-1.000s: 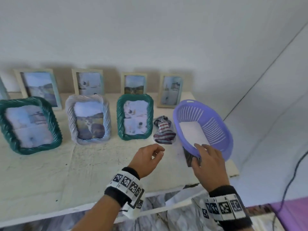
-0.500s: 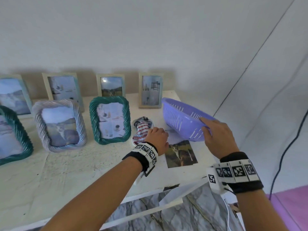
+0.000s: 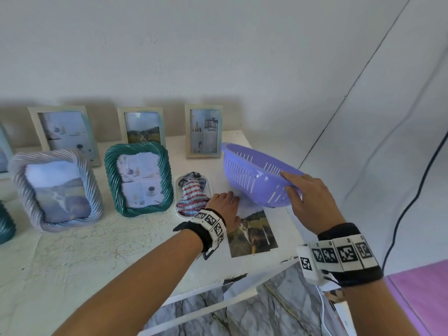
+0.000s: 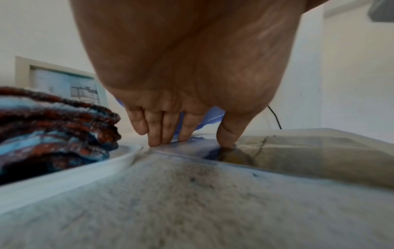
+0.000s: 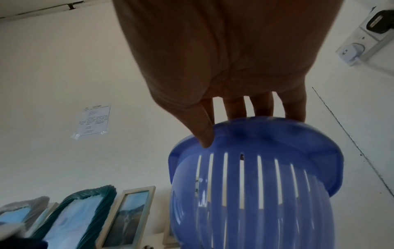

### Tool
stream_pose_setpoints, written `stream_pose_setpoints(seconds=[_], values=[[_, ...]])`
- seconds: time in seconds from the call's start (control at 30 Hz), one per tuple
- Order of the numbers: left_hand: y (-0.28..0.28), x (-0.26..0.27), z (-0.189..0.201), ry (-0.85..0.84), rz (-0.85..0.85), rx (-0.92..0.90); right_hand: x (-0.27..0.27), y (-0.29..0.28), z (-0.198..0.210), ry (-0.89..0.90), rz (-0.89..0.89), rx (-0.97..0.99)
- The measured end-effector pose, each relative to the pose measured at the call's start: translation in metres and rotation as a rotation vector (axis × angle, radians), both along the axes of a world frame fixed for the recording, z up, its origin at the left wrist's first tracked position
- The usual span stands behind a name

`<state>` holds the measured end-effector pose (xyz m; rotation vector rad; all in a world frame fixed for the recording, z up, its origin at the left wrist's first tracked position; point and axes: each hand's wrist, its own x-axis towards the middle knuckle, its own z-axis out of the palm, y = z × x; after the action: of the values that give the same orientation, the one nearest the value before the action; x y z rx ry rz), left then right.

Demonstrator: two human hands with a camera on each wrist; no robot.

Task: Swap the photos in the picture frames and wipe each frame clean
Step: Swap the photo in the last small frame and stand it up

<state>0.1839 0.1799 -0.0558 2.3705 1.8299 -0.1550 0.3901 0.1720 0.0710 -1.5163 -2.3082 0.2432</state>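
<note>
1. Since a second ago the purple basket has come up off the table. It sat flat near the right end then; now it is tilted in the air, and the cat photo that lay under it is in plain view.
2. The left hand has moved forward from mid-table to the photo's far edge.
3. Right hand: its grip is closed on the basket's near rim, thumb on the slotted outer wall and fingers over the lip, as the right wrist view shows.
4. Left hand: fingers point down, fairly straight. Their tips touch the photo's edge and the thumb presses on its surface. Nothing is clasped, so this grip is loose and not closed on the photo.
5. The cat photo lies flat on the table near the right front corner, directly below the raised basket and under the left fingertips. More prints seem to lie stacked under it, but I cannot tell how many.
6. Just left of that hand a striped cloth sits bunched in a white dish.
7. Left again stand a green rope frame and a grey rope frame, both upright. Plain pale frames line the wall behind them.
</note>
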Motion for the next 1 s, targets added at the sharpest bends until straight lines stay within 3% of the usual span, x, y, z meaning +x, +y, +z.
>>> stream_pose_setpoints(seconds=[0.27,0.57,0.73,0.8,0.9,1.0], values=[[-0.067,-0.007,0.001,0.016,-0.098,-0.014,-0.004,-0.041,-0.037,-0.017,0.163,0.117],[-0.127,-0.030,-0.012,-0.036,-0.081,-0.060,-0.037,-0.100,-0.068,-0.095,0.203,0.133],[-0.146,-0.037,-0.005,-0.082,-0.089,0.011,-0.032,-0.135,-0.072,0.147,0.158,0.144],[-0.150,-0.038,0.001,-0.069,-0.073,-0.091,-0.022,-0.152,-0.078,0.146,0.105,0.014],[-0.155,-0.034,0.000,-0.029,-0.069,-0.123,-0.006,-0.163,-0.101,0.088,-0.103,-0.507],[-0.160,-0.031,-0.003,-0.007,-0.034,-0.075,-0.003,-0.163,-0.121,0.493,-0.254,-0.824]])
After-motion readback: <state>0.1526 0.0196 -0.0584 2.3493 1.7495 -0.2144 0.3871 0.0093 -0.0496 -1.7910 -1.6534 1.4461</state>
